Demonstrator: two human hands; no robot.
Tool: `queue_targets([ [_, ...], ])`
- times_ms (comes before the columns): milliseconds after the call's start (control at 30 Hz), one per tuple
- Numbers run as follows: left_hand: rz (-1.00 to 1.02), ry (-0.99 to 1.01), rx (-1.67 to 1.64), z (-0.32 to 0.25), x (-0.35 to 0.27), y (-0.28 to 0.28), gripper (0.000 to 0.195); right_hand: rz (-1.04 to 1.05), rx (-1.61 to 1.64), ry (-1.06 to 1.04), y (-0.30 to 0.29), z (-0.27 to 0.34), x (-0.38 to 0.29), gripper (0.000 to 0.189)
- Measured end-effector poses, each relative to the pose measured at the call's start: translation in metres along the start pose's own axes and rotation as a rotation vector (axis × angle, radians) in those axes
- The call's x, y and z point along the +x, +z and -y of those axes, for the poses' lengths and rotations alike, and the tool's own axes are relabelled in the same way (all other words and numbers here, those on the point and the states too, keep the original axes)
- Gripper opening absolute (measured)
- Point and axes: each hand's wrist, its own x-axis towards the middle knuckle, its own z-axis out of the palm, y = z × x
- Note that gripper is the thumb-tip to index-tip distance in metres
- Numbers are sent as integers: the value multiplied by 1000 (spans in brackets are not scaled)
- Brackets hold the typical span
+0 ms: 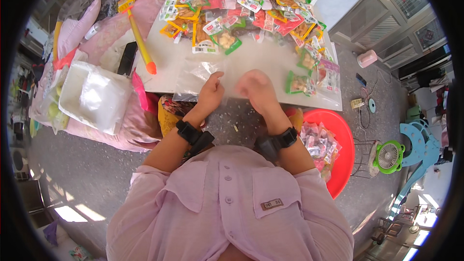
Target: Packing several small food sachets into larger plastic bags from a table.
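My left hand [211,92] hovers over or rests on the right edge of a clear plastic bag [192,74] at the table's front; whether it pinches the film is unclear. Close by on the right, my right hand [258,90] is blurred, its fingers curled inward, and I cannot see anything held in it. A heap of small sealed food packets [250,3] with red, orange and green edges covers the far part of the white table [253,56]. At the right front lie a green-edged packet [301,83] and a filled clear bag with a purple edge [329,76].
A red basin [348,148] of filled bags stands below the table's right corner. Left are a white foam box [69,98] with clear bags, a black phone [127,58] and a yellow stick [139,40] with an orange tip. A green fan [389,156] stands farther right.
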Motion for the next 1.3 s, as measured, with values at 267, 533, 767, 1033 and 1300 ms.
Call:
queue_targets([
  [267, -10, 151, 277, -8, 16, 11, 29, 70, 153, -92, 16, 19, -17, 15],
  [533, 338, 171, -731, -111, -30, -10, 25, 83, 197, -107, 16, 33, -35, 11],
  [767, 280, 321, -666, -113, -33, -8, 11, 62, 144, -158, 19, 34, -39, 8],
  [1033, 370, 170, -722, -112, -31, -15, 15, 118, 138, -154, 20, 35, -42, 10],
  [1300, 362, 197, -856, -121, -38, -16, 6, 77, 52, -163, 19, 38, -43, 10],
])
